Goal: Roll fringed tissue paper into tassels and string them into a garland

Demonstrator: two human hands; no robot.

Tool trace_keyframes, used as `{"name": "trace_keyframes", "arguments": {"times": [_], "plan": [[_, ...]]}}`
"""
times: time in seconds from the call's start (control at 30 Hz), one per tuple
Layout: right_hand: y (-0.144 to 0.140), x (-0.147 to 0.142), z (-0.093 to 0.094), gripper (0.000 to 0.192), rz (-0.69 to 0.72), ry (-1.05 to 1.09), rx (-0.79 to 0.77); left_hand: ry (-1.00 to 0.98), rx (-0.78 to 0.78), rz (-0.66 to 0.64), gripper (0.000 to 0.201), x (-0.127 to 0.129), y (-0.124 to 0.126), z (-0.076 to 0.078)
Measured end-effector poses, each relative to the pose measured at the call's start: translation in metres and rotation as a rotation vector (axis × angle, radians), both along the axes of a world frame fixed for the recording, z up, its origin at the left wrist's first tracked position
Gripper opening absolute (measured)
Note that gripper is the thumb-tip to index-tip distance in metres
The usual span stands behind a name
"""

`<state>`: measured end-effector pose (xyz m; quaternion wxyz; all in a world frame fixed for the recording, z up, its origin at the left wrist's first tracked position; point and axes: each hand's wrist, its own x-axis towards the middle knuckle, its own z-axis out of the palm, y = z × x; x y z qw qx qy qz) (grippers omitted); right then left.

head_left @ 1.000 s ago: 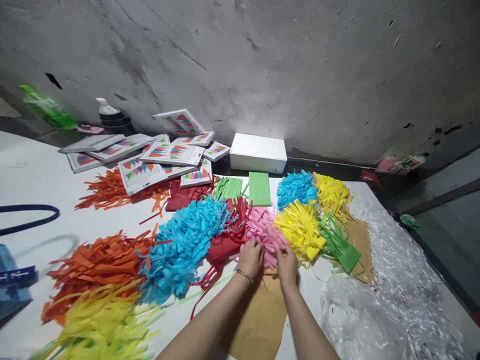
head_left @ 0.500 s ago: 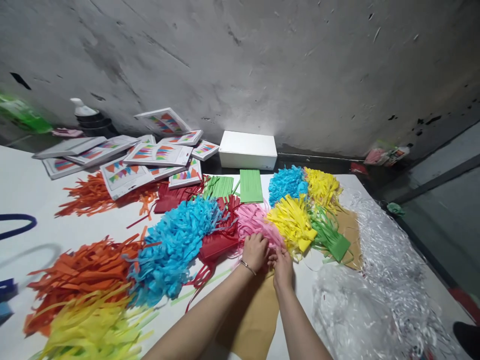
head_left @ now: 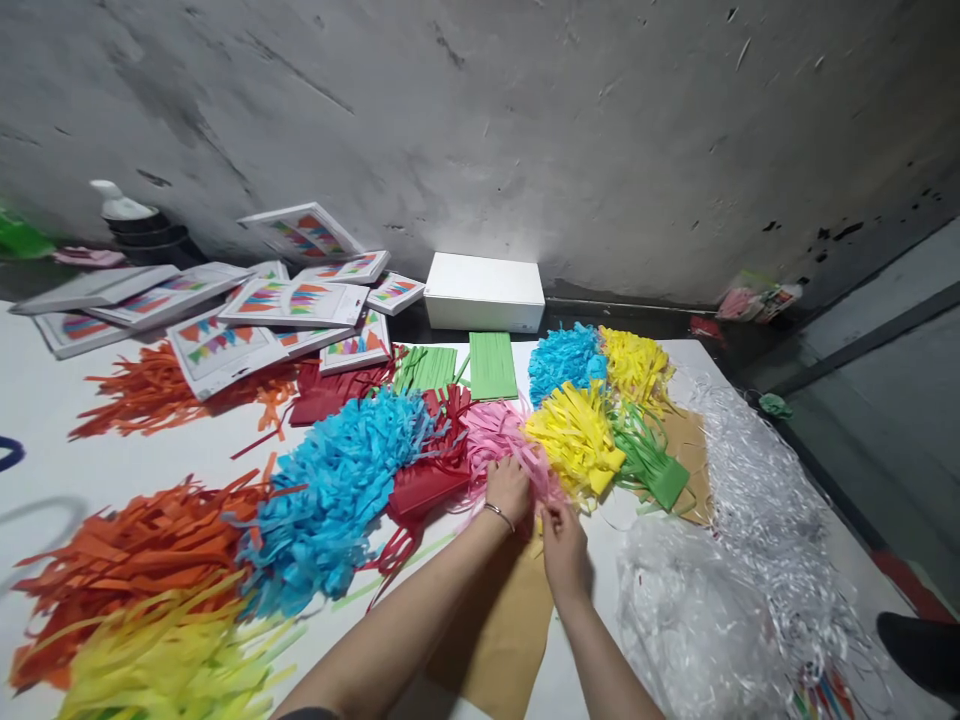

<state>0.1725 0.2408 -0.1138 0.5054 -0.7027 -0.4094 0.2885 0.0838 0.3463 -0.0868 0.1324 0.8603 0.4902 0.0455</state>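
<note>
Pink paper fringe [head_left: 499,435] lies in the middle of the white table. My left hand [head_left: 508,490], with a bracelet at its wrist, is closed on the near part of this fringe. Just to its right, my right hand [head_left: 564,540] pinches the ends of the pink strips between thumb and fingers. Under my wrists lies a brown paper sheet [head_left: 499,620]. A folded red fringe bundle [head_left: 426,488] is left of my hands. To their right sit a yellow fringe bundle [head_left: 577,440] and a green one [head_left: 656,465].
Blue fringe [head_left: 337,480] and orange fringe [head_left: 142,550] spread over the left side. Printed flat boxes [head_left: 300,305] are piled at the back left, beside a white box [head_left: 484,292] against the wall. Clear plastic [head_left: 694,610] and silvery strips [head_left: 765,500] cover the right side.
The view has turned slightly right, so things appear further left. My right hand has drawn a little toward me, and the pink strips between my hands show more.
</note>
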Motion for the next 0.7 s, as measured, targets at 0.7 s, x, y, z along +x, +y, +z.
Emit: {"name": "trace_keyframes", "arguments": {"times": [0.7], "plan": [[0.044, 0.025, 0.017, 0.023, 0.471, -1.248, -0.179, 0.032, 0.005, 0.084, 0.027, 0.009, 0.0, 0.003]]}}
